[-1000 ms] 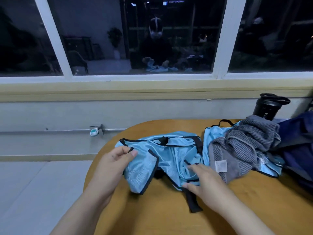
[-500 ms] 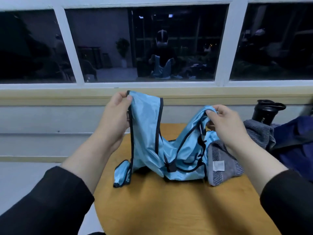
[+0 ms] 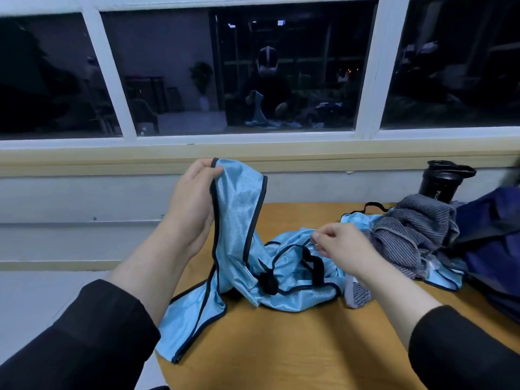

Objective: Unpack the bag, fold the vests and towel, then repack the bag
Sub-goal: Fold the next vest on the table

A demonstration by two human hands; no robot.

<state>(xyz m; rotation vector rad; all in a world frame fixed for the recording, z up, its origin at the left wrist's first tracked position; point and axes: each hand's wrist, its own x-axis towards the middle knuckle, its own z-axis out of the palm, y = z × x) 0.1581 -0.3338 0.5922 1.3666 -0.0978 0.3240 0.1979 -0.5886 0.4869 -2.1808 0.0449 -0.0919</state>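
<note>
The light-blue vest [image 3: 239, 220] hangs half-lifted over the round wooden table [image 3: 281, 347], its rest bunched beside the grey striped towel [image 3: 416, 235]. The left hand [image 3: 194, 198] pinches a shoulder strap aloft; the right hand [image 3: 337, 246] pinches the black trim. Folding is barely begun, and next the vest probably needs spreading flat

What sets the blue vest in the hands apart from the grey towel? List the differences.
The blue vest is smooth, shiny and edged in black; the grey towel is ribbed and striped. The vest is partly lifted, its strap pinched by the left hand, with the right hand pinching its trim; the towel lies untouched in a heap. Both are unfolded on the wooden table.
</note>
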